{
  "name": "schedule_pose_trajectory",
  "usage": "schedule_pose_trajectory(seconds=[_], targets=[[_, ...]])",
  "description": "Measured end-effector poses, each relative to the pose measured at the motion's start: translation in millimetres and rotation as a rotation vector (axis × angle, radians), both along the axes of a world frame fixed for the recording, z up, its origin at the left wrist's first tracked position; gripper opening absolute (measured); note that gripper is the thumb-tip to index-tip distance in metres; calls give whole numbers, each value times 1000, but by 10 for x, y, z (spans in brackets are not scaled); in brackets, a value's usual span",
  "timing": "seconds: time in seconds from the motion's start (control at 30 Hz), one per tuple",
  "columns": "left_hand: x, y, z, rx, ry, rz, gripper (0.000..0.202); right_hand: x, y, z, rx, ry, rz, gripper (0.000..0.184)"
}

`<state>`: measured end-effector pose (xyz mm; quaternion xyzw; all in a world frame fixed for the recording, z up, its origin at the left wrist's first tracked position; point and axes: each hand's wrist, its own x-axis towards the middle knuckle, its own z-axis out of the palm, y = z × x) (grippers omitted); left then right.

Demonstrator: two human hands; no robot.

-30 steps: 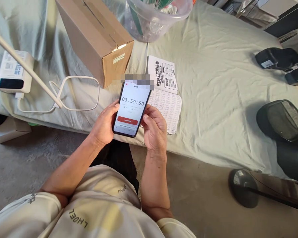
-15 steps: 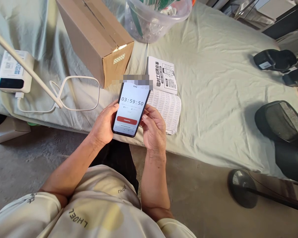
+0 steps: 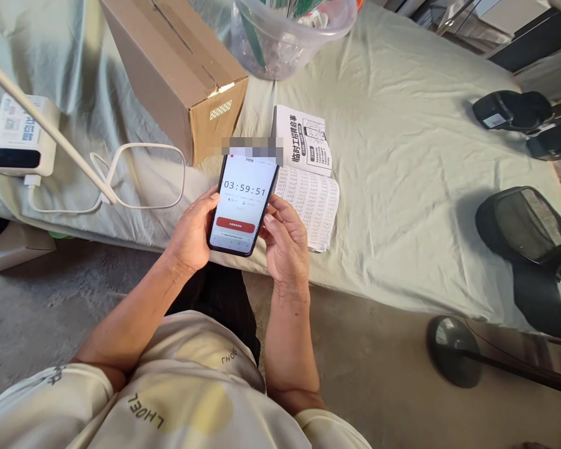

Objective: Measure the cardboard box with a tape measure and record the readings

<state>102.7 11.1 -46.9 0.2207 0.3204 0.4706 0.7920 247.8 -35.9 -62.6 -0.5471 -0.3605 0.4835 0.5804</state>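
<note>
A black smartphone (image 3: 237,202) is held upright above the near edge of the cloth-covered table. Its lit screen reads 03:59:51 over a red button, and the top is blurred out. My left hand (image 3: 194,232) grips the phone's left edge, with the thumb along the side and the other fingers hidden behind it. At the right edge my right hand (image 3: 287,243) is closed, thumb bent toward the fingers, its fingertips partly behind the phone. Just beyond lies an open printed booklet (image 3: 308,202), partly covered by the phone.
A cardboard box (image 3: 177,75) and a clear plastic tub (image 3: 285,47) stand farther back. To the left are a white power device (image 3: 25,134) with a cable and a pale looped stand (image 3: 152,144). Black headgear (image 3: 526,221) sits at right. A round black base (image 3: 453,352) is on the floor.
The screen's timer went from 03:59:50 to 03:59:51. The view shifted slightly, so everything sits a little farther left. Both hands keep the same hold on the phone.
</note>
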Motion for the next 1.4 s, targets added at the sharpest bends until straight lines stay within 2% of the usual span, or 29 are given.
schedule_pose_trajectory(seconds=[0.53, 0.73, 1.07, 1.4], targets=[[-14, 3, 2, 2, -25, 3, 20, -9, -6, -8, -10, 27, -7, 42], [-21, 6, 15, -17, 0, 49, 22, -5, -11, -31, 0, 37, 32, 44], [-47, 23, 21, 21, 17, 39, 33, -43, -31, -106, -58, 71, 99, 64], [-60, 33, 9, 32, 8, 58, 29, 0, -97, -1, -149, 113, 283, 80]])
